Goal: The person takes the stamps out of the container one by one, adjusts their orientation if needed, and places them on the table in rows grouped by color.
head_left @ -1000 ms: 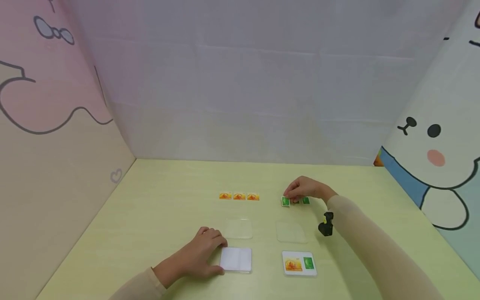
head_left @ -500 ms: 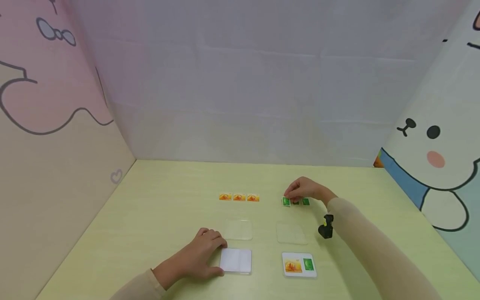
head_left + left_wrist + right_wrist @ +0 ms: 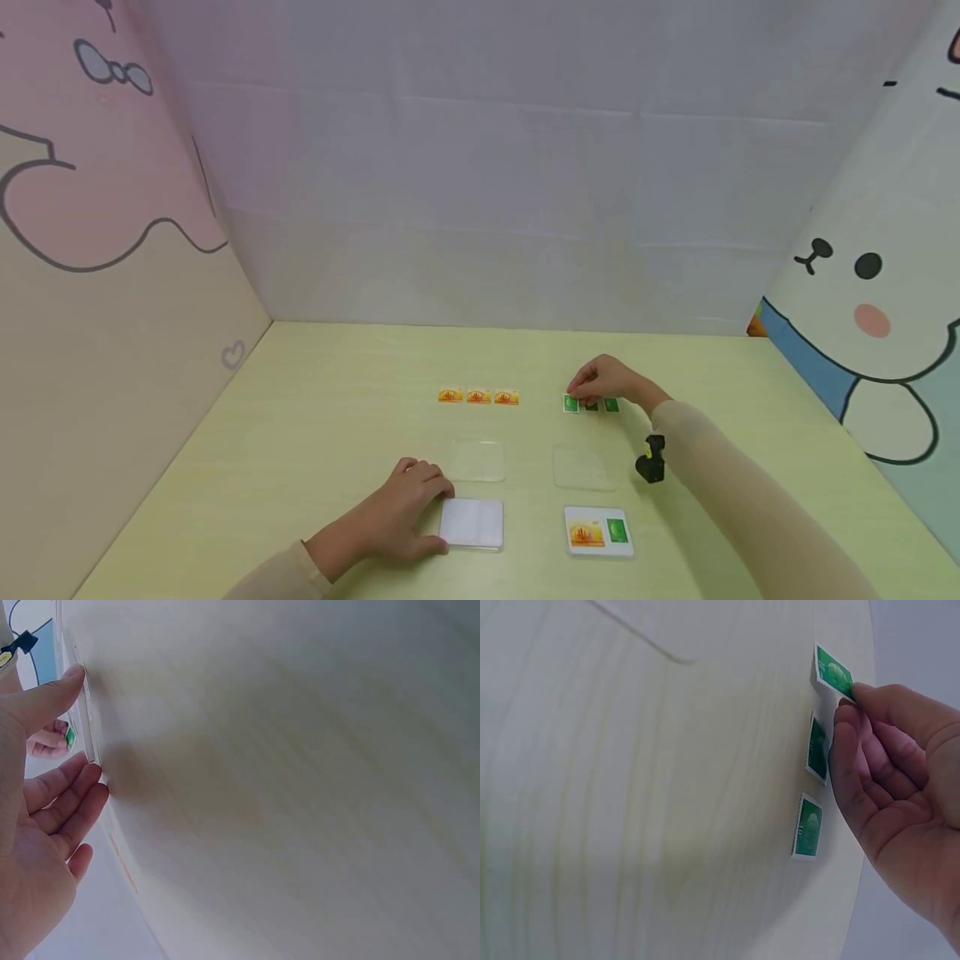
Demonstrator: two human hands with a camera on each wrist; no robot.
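Note:
My right hand (image 3: 609, 377) pinches the edge of a green stamp (image 3: 832, 671) between thumb and forefinger. In the right wrist view that stamp is tilted, its near edge lifted off the table. Two more green stamps (image 3: 817, 750) lie in line beside it, under and past the curled fingers. My left hand (image 3: 405, 512) holds a flat clear case with a white card (image 3: 471, 523) at its left side, thumb at the near corner and forefinger at the far one. In the left wrist view only the thin edge of the case (image 3: 85, 724) shows between thumb and fingers.
Three orange stamps (image 3: 478, 397) lie in a row at the back. Two clear lids (image 3: 480, 461) rest in front of the stamp rows. At the front right lies a white card (image 3: 597, 547) bearing an orange and a green stamp. Printed cloth walls close the table (image 3: 322, 417) in.
Both hands stay in nearly the same place. The green stamp in my right fingers shifts only slightly, and the whole head view drifts down a little.

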